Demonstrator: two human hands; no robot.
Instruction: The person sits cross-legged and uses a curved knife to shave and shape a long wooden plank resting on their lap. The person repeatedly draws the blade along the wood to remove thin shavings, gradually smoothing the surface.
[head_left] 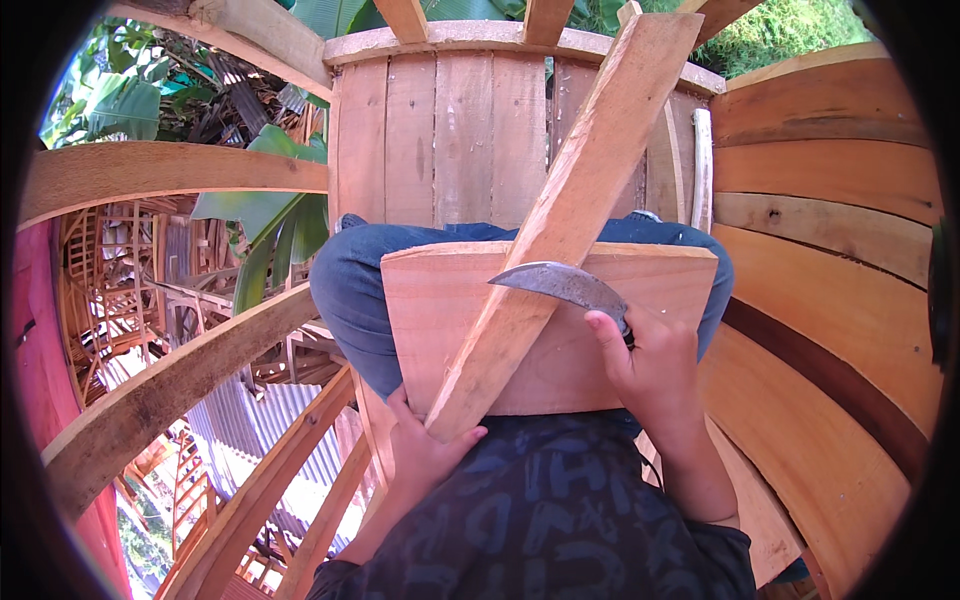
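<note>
A long wooden plank (560,215) slants across my lap, its near end by my left hip and its far end over the rail ahead. Around that near end my left hand (428,438) is closed, thumb on one side and fingers on the other. My right hand (650,355) grips a knife with a curved, sickle-like blade (560,282); most of its handle is hidden in my fist. The blade lies across the upper face of the plank, its tip just past the left edge. Beneath both, a wide flat board (630,300) rests on my thighs.
I sit on a slatted wooden platform (462,140) with a rail (470,38) at its far edge. A plank wall (820,200) rises at right. Open beams (180,385) line the left, above corrugated metal sheets (265,420). A pale stick (702,165) stands at the far right corner.
</note>
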